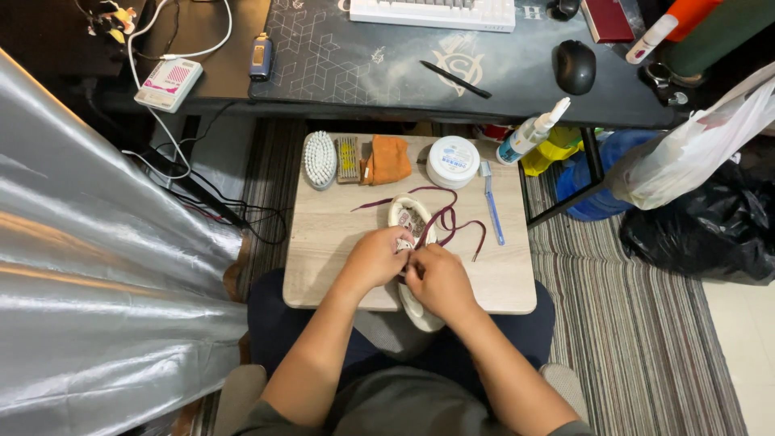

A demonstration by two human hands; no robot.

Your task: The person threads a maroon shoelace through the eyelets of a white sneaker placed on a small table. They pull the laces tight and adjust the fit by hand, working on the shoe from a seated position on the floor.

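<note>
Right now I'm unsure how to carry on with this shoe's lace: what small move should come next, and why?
Probably pull the next bit of dark maroon shoelace out of its eyelet. Both the left hand and the right hand pinch at the middle of the pale cream sneaker, and much of the lace already lies loose on the light wooden table.

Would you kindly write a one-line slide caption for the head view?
Both hands, left hand and right hand, work the maroon lace of a pale shoe on a small wooden table.
</note>
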